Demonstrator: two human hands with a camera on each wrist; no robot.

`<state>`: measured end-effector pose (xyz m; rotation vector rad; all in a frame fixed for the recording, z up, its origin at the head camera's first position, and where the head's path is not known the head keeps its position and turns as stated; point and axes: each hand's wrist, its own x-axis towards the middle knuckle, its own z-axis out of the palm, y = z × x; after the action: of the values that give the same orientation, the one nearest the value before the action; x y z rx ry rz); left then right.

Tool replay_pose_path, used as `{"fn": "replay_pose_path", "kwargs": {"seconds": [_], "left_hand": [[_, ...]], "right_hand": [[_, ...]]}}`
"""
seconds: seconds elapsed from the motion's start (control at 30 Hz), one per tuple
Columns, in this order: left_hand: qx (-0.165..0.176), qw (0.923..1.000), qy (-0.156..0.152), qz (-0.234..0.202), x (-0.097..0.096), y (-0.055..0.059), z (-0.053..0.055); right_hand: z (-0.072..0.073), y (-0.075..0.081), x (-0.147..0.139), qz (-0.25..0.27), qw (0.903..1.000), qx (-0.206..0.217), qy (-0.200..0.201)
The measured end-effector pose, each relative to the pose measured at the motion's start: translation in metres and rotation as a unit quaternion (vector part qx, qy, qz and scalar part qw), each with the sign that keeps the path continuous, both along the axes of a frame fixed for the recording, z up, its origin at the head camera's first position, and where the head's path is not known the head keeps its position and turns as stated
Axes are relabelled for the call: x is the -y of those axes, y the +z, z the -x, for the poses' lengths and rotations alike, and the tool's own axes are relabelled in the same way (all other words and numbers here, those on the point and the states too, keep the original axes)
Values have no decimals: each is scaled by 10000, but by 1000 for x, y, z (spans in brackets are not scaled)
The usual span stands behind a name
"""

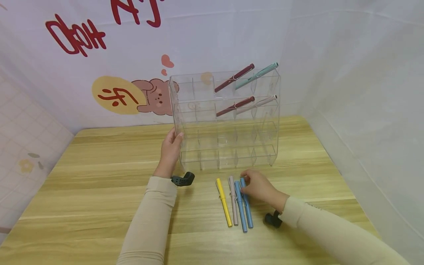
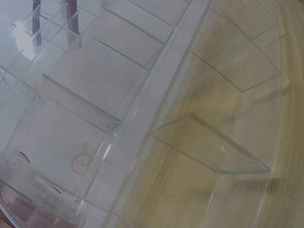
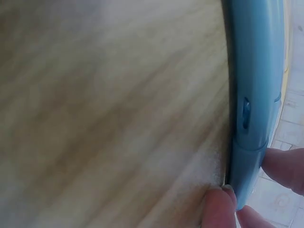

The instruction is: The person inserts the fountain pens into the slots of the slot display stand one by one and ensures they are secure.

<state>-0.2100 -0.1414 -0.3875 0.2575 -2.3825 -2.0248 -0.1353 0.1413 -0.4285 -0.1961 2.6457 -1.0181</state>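
My left hand [image 1: 170, 151] grips the left side panel of a clear acrylic pen rack [image 1: 277, 140], thumb in front. Over the table, my right hand [image 1: 260, 186] pinches the upper end of the rightmost blue pen [image 1: 247, 209]. The right wrist view shows that pen [image 3: 256, 61] close up between thumb and fingertips [image 3: 218, 209]. Left of it lie another blue pen [image 1: 241, 211], a greyish-pink pen [image 1: 234, 209] and a yellow pen [image 1: 224, 202]. The left wrist view looks through the rack's clear dividers [image 2: 209, 142]; only a bit of that hand shows, blurred.
Two dark red pens [image 1: 234, 77], a teal pen [image 1: 256, 76] and a pale pink pen [image 1: 256, 105] lean in the rack's upper two tiers. Behind the wooden table [image 1: 99, 191] hangs a white printed cloth [image 1: 232, 33].
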Motion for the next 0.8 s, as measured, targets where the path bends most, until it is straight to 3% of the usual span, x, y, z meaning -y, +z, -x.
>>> {"fn": "replay_pose_path", "kwargs": {"seconds": [0.5, 0.8], "left_hand": [[-123, 9998, 128, -68, -1, 0, 2], [-135, 9999, 30, -16, 1, -2, 1]], "right_hand": [[8, 4, 1, -124, 9995, 165, 223], [9, 4, -1, -189, 9991, 303, 220]]}}
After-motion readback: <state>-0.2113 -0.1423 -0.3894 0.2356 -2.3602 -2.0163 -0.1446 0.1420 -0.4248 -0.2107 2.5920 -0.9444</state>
